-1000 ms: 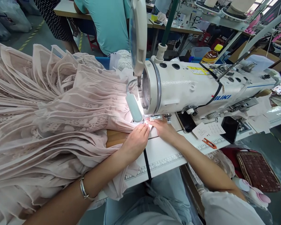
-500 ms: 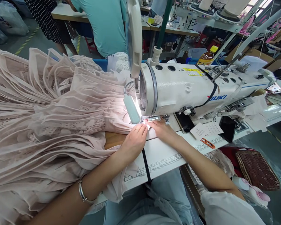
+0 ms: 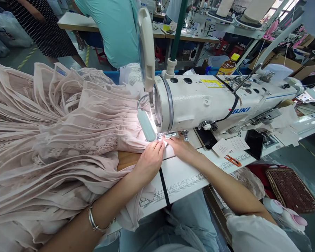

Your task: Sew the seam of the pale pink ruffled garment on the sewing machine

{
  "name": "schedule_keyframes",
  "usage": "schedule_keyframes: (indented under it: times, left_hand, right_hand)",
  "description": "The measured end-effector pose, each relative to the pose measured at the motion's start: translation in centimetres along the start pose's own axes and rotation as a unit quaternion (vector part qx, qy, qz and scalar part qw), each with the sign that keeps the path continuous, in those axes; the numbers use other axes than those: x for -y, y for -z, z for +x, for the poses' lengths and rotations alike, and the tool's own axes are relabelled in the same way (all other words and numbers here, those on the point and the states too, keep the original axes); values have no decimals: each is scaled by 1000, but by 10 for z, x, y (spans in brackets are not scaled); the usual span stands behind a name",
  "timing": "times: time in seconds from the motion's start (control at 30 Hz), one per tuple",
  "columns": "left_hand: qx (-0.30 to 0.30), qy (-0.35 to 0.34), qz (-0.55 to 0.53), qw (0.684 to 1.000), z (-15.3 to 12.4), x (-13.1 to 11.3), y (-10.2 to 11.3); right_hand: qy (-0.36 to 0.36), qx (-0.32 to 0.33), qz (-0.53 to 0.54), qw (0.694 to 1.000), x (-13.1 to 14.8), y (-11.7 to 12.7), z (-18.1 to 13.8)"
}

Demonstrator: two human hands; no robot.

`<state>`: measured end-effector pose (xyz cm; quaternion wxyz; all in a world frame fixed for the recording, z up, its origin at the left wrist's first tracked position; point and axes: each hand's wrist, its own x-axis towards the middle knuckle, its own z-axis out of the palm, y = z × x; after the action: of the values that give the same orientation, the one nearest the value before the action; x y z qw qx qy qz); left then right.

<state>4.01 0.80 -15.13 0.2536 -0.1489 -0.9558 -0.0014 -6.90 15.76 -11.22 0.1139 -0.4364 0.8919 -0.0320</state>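
A white sewing machine (image 3: 191, 101) stands before me, its small lamp (image 3: 146, 125) lighting the needle area. Just in front of the presser foot, my left hand (image 3: 151, 159) presses its closed fingers on the edge of pale pink fabric (image 3: 132, 142). Close beside it, my right hand (image 3: 180, 148) has its fingers together on the same fabric edge, near the metal foot. The fingertips almost meet, and the lamp's glare partly hides what lies beneath them. A large gathered heap of the pink fabric, with lace panels, spreads out to the left.
Along the bed's front edge runs a printed ruler (image 3: 183, 185). Orange thread snips (image 3: 232, 160), paper tags (image 3: 229, 146) and two phones, one a black phone (image 3: 254, 144), lie to the right. A bottle (image 3: 228, 65) stands behind the machine. Other people are beyond the table.
The view has shifted slightly. A person in a dotted garment at the back left has moved. My hands stay at the presser foot with almost no visible movement.
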Motion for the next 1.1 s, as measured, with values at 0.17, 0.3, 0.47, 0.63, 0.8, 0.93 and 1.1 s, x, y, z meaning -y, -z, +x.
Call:
schedule_keyframes:
  times: [0.17,0.3,0.47,0.63,0.8,0.93,1.1]
  left_hand:
    - [-1,-6,25,1000,-2,-1,1]
    - [8,-11,58,998,0,5,12]
    - [53,-4,37,998,3,28,28]
    - [25,-10,27,999,2,36,29]
    - [27,-18,23,999,3,33,26]
    - [65,-51,0,997,4,34,29]
    - [104,14,-31,994,1,38,28]
  right_hand:
    - [23,-32,-8,999,4,5,-2]
    - [29,-57,-31,997,8,4,-5]
    - [46,-91,-44,994,4,-7,-8]
    - [99,-117,-4,988,-5,-15,-11]
    - [118,-156,-8,981,-7,-18,-10]
    - [138,-199,14,970,-10,-22,-9]
    - [122,-257,78,956,-16,-26,-8]
